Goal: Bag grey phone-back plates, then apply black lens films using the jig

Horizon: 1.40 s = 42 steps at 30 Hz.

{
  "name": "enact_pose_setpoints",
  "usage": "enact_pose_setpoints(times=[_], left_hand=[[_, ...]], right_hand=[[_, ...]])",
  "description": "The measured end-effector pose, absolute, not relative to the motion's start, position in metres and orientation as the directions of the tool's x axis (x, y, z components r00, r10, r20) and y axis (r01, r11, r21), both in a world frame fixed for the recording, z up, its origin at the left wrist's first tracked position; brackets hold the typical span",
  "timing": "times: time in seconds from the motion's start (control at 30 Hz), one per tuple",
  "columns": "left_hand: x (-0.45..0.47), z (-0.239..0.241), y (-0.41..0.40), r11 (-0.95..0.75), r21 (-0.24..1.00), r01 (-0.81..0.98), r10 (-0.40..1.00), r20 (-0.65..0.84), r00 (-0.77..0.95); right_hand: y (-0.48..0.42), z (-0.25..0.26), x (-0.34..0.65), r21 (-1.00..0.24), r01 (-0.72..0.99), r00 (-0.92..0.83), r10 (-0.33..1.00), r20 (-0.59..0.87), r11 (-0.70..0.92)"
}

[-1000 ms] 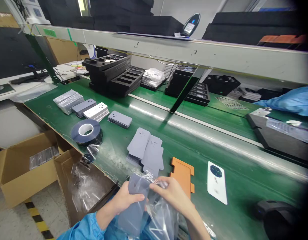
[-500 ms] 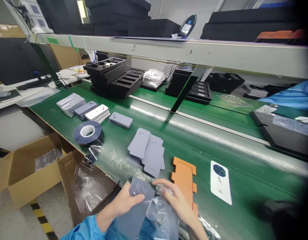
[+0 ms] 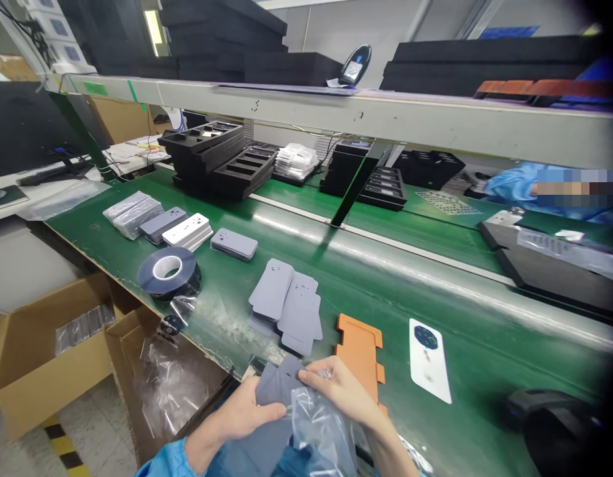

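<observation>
Measured from the person's hands, with twelve o'clock straight ahead, a broad dark-blue roll of film on a white core [image 3: 167, 268] lies at ten o'clock on the green tabletop [image 3: 366, 291]. At the centre, close to the body, are the thin grey-blue rectangular sheets [image 3: 274, 391]; they should be light, springy and rather slippery, best taken by their long edges. Just right of them hangs a crumpled clear plastic bag [image 3: 321, 427], probably limp and clingy, easiest to pinch at its rim; whether it wraps the sheets is unclear. The left hand [image 3: 251, 411] is closed around the sheets, thumb across their face, fingers hidden behind. The right hand [image 3: 338, 391] is nearly closed, thumb at the sheets' upper corner, clear film bunched under its fingers. A notched orange flat plate [image 3: 358, 348] lies at two o'clock.
</observation>
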<state>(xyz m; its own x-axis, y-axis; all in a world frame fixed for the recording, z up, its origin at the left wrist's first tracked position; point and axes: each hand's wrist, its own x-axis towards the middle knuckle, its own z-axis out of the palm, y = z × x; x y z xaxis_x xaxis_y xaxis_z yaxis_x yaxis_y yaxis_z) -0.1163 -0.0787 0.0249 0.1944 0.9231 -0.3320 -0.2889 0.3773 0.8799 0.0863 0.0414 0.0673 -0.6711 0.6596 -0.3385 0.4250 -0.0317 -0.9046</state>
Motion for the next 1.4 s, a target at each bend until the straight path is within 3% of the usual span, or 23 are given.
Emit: enact_pose_setpoints(times=[0.13, 0.3, 0.47, 0.73, 0.9, 1.03, 1.17, 1.3, 1.4], left_hand=[[-0.116, 0.019, -0.080, 0.449, 0.797, -0.404, 0.893, -0.388, 0.227], [-0.118, 0.009, -0.081, 0.457, 0.742, -0.490, 0.877, -0.467, 0.111], [-0.122, 0.009, -0.079, 0.489, 0.709, -0.509, 0.853, -0.511, 0.108], [-0.126, 0.022, -0.078, 0.464, 0.716, -0.522, 0.873, -0.471, 0.130], [-0.128, 0.025, -0.080, 0.466, 0.719, -0.516, 0.874, -0.464, 0.143], [-0.125, 0.020, -0.082, 0.469, 0.721, -0.509, 0.870, -0.477, 0.127], [-0.119, 0.014, -0.081, 0.466, 0.723, -0.509, 0.870, -0.479, 0.116], [-0.111, 0.014, -0.075, 0.469, 0.751, -0.465, 0.882, -0.423, 0.206], [-0.107, 0.019, -0.072, 0.405, 0.845, -0.348, 0.913, -0.352, 0.207]], right_hand=[[0.058, 0.077, 0.084, -0.894, 0.445, -0.533, 0.785, -0.315, -0.056], [0.060, 0.079, 0.072, -0.920, 0.382, -0.597, 0.736, -0.319, -0.089], [0.097, 0.086, 0.071, -0.909, 0.416, -0.516, 0.822, -0.239, -0.003], [0.187, 0.076, 0.060, -0.730, 0.681, -0.362, 0.895, -0.259, 0.064], [0.191, 0.065, 0.048, -0.525, 0.850, -0.158, 0.969, -0.188, 0.037], [0.173, 0.074, 0.057, -0.451, 0.891, -0.131, 0.981, -0.144, 0.053], [0.129, 0.093, 0.073, -0.474, 0.872, -0.219, 0.963, -0.157, 0.122], [0.069, 0.108, 0.076, -0.650, 0.739, -0.422, 0.874, -0.239, 0.179], [0.032, 0.102, 0.074, -0.719, 0.679, -0.529, 0.779, -0.336, 0.151]])
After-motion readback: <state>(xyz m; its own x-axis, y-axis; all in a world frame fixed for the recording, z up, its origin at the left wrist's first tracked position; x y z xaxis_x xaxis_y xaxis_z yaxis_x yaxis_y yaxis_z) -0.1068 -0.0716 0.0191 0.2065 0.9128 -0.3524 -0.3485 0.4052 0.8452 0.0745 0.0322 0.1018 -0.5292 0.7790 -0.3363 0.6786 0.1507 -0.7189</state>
